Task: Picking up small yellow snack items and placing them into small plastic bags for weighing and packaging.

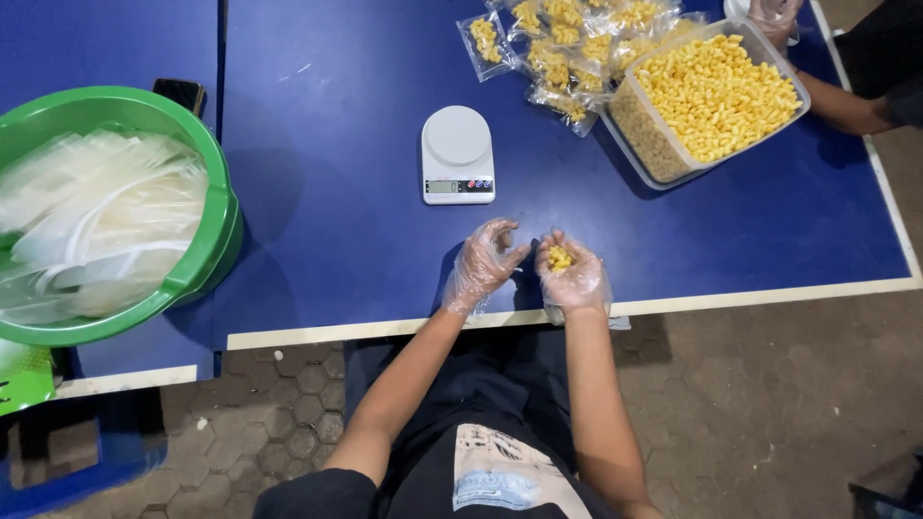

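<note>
Left hand (484, 261) curled loosely; right hand (573, 274) cupped upward.

Clear plastic gloves (486, 264) — matt blue tabletop (336, 144)

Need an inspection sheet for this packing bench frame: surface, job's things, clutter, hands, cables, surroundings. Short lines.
Surface: blue table with a pale edge strip, seam at left.
Job's things: yellow snack pieces cupped in right hand; clear bin of snacks; filled clear bags; white digital scale; green tub of empty plastic bags.
Clutter: dark phone behind the tub.
Hands: left hand gloved, fingers curled, holding nothing visible; right hand gloved, holding snacks. Another person's gloved hand at the far right.
Cables: nothing seen.
Surroundings: hexagonal paving.
</note>
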